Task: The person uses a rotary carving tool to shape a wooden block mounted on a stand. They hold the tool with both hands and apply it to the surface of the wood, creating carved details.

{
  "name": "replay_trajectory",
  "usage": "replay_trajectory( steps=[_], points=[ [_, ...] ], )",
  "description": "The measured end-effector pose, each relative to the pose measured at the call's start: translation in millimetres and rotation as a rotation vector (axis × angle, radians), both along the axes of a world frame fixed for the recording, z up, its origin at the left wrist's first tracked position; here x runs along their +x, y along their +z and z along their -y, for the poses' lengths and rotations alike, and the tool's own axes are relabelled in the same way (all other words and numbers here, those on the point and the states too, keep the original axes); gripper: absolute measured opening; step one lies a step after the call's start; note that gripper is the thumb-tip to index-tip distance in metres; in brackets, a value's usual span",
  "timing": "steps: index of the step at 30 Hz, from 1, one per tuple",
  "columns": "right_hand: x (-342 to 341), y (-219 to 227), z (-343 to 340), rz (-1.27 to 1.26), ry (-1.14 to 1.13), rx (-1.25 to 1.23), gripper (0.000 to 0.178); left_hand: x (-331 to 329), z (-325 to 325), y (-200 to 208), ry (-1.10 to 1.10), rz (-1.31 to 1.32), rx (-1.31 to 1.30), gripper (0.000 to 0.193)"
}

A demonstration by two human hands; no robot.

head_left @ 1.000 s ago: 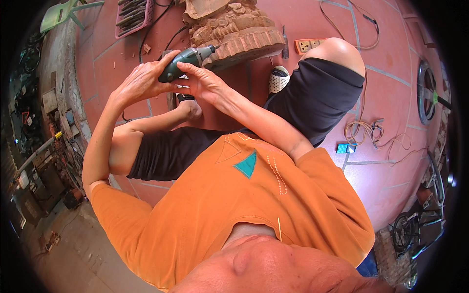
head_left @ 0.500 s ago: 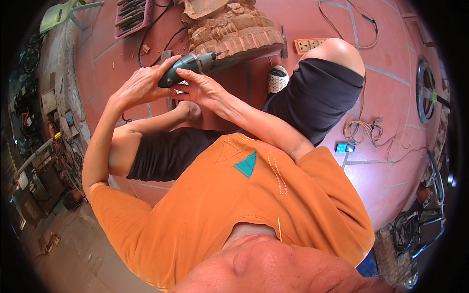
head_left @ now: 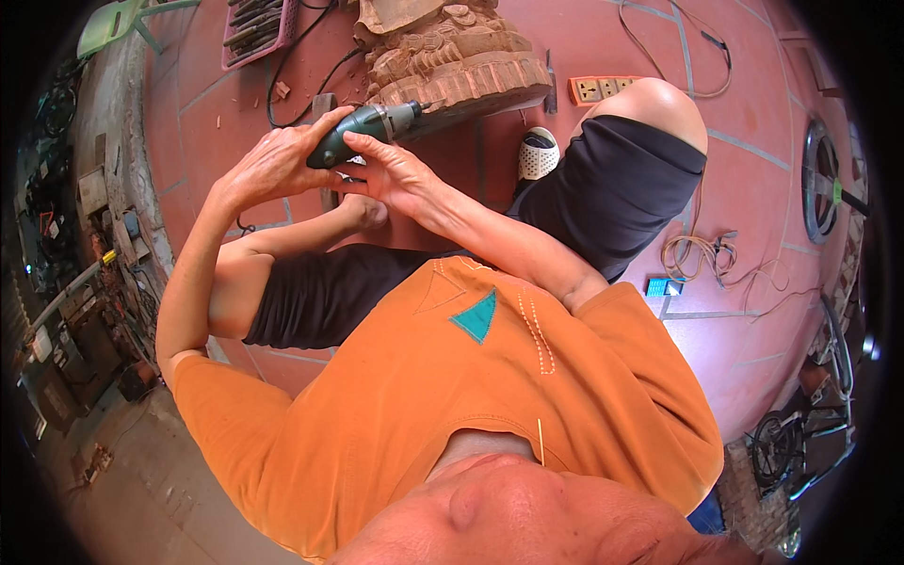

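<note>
Near: holding rotary tool [head_left: 353, 135] between left hand [head_left: 273, 162], closed over the rear end, and right hand [head_left: 394, 176], in a narrow grip with thumb pressed to the near side. Probably stiff, fairly weighty, a little slick when dusty; best taken round the thick green middle, well clear of the thin bit [head_left: 426, 104], likely the fragile part. Pointing right, close beside the base of the carving [head_left: 452, 80]; can't tell if touching. Farther, on red floor [head_left: 753, 179]: power strip [head_left: 603, 89] to the right, pink basket [head_left: 288, 33] to the left.

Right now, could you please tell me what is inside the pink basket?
Several slim, brownish pieces lie in the pink basket; anything beneath is covered, its far end cropped.
</note>
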State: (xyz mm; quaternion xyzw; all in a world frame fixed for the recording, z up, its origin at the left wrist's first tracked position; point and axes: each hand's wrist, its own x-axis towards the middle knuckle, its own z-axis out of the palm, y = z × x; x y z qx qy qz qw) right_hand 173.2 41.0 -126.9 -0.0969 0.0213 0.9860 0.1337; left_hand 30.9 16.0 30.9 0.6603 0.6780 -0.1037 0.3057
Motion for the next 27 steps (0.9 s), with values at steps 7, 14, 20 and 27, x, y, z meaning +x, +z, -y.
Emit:
replay_trajectory(
  steps=[7, 14, 20, 27],
  points=[
    [-6, -2, -7, 0.006, -0.014, 0.064, 0.045, 0, 0, -2, 0.031, -0.027, 0.007, 0.084],
    [-10, -6, -13, 0.021, -0.012, 0.093, 0.046, -5, 3, -9, 0.020, -0.029, 0.064, 0.083],
    [-8, -5, -11, 0.012, -0.014, 0.097, 0.047, -4, 2, -8, 0.023, -0.022, 0.041, 0.084],
    [-3, -1, -4, 0.023, 0.007, 0.037, 0.041, -3, 3, -5, 0.024, -0.015, -0.004, 0.089]
  ],
)
